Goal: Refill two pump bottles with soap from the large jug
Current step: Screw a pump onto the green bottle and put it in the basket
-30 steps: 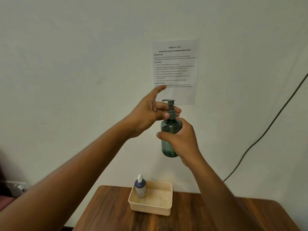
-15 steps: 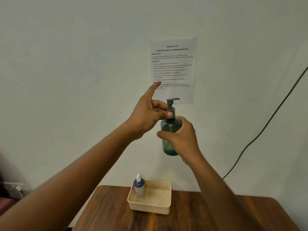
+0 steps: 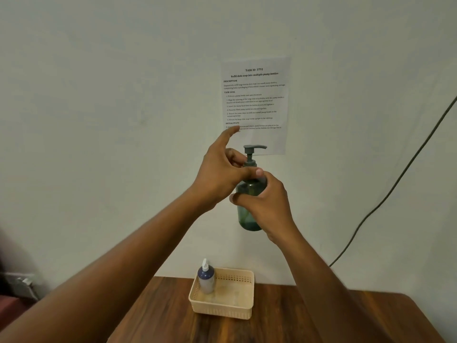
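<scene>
Two hands hold a green pump bottle aloft: the right hand is wrapped around its body, the pump collar is pinched by the left hand. "TASK ID: 3791" is read on the wall sheet behind.

Basket w/ small bottle (left corner) blocks tabletop centre.

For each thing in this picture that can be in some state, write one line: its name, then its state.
Green pump bottle: held upright in mid-air, pump head on.
Pump head: nozzle points right.
Left hand: thumb and fingers pinching the pump collar, index finger out.
Right hand: wrapped around the bottle body.
Small bottle: upright in the basket, white cap on.
Basket: on the table, open.
</scene>
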